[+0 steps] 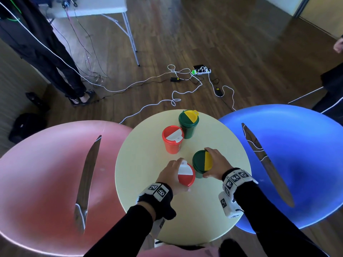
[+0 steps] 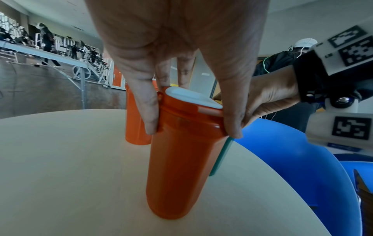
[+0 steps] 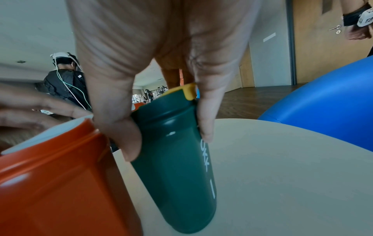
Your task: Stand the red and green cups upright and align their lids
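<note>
left hand [image 1: 171,173] grasps near red cup [image 1: 186,174] at its lid rim to turn it | right hand [image 1: 216,163] grasps near green cup [image 1: 202,162] likewise | both upright, touching, toward round table's [image 1: 141,191] near edge

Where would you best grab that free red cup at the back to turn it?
Probably from above, fingers and thumb on opposite sides of the lid rim of the far red cup: it stands upright, its top is clear, and the far green cup crowds its side.

Black sleeves [image 1: 118,227]; marker-tagged wristbands [image 1: 157,191]
</note>
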{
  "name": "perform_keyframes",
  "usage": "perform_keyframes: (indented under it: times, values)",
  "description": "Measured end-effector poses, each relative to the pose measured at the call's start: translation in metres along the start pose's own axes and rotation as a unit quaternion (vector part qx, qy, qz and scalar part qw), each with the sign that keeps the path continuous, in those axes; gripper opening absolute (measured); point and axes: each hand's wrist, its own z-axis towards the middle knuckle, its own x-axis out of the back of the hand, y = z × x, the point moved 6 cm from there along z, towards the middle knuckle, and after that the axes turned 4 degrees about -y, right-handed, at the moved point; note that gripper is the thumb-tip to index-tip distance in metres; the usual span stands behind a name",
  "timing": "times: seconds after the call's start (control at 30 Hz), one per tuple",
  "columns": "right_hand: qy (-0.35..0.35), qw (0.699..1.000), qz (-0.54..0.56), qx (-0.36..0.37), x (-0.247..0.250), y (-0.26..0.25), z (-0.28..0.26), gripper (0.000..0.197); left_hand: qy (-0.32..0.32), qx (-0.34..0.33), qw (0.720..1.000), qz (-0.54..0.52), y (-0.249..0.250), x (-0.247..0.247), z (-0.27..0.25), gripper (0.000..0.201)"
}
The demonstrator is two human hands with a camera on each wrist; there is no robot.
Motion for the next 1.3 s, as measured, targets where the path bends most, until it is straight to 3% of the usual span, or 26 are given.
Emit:
perform_keyframes:
  times: [1.3]
  values:
    - [0.002, 1.0, 0.003, 0.003, 0.006, 0.003, 0.004, 0.104, 0.004, -0.018, 1.0, 0.007, 0.011, -0.011, 0.002, 0.087]
